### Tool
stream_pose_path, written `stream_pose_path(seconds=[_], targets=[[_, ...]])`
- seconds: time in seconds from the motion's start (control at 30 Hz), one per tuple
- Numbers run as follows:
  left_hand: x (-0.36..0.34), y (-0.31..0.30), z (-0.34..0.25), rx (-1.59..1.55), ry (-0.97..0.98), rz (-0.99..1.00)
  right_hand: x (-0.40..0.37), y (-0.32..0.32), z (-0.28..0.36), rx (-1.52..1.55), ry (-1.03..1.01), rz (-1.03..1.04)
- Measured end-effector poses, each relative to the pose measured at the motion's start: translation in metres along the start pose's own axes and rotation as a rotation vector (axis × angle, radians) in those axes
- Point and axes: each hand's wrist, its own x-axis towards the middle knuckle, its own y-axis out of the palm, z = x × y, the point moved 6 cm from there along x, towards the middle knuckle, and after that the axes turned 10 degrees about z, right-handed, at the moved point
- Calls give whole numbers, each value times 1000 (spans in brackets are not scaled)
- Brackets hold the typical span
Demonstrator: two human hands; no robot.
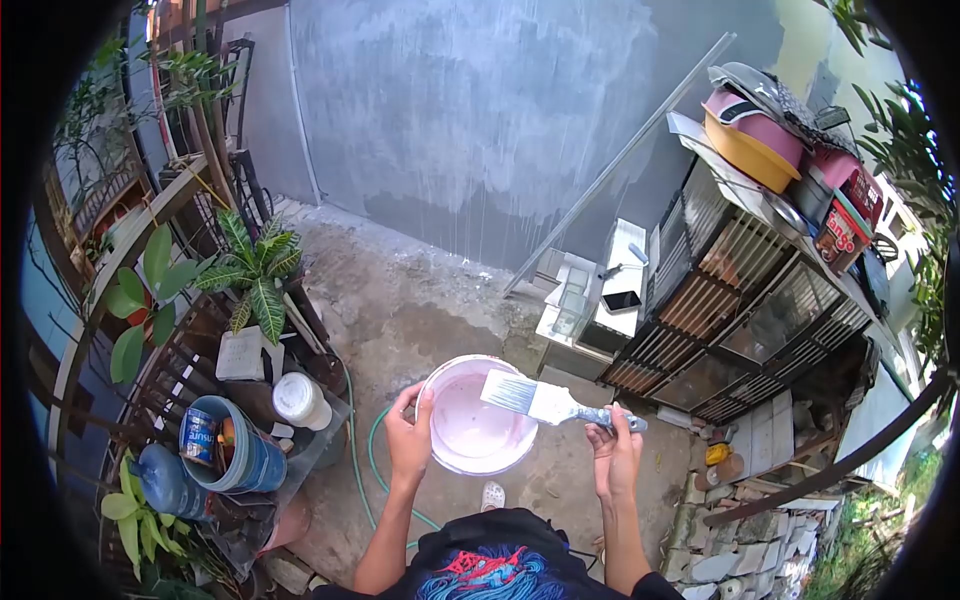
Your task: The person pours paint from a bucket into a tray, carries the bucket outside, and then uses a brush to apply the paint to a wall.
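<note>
My left hand (408, 436) grips the rim of a pale pink bucket (478, 462) on its left side, fingers outside and thumb at the edge. Whitish liquid or residue coats the bucket's inside. A wide paintbrush (545, 402) is in my right hand (616, 447), held by its handle end between thumb and fingers. Its bristles point left over the bucket's opening, and white paint covers the bristles and ferrule. Whether the bristles touch the bucket cannot be made out.
Ahead stands a grey wall (460, 120) with patchy, streaked paint. A long pole (620, 165) leans against it. At right, a slatted cabinet (720, 300) carries basins; a phone (621, 301) lies beside it. At left are a blue bucket (262, 462), plants and a green hose (354, 440).
</note>
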Motion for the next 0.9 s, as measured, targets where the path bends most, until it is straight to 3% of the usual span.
stream_pose_path(seconds=[0.17, 0.43, 0.53, 0.7, 0.77, 0.8, 0.9], targets=[[94, -10, -3, 11, 14, -160, 115, 46, -34, 24, 187, 126], [239, -55, 66, 39, -13, -281, 252, 99, -145, -77, 425, 275], [306, -73, 92, 128, 11, -285, 302, 123, -188, -414, 526, 487], [417, -98, 122, 166, 26, -220, 363, 183, -240, -685, 662, 621], [461, -102, 137, 154, -33, -186, 389, 203, -254, -892, 599, 614], [481, -101, 135, 188, 0, -178, 402, 210, -263, -919, 493, 598], [531, -97, 152, 119, -82, -139, 429, 233, -273, -1018, 437, 505]])
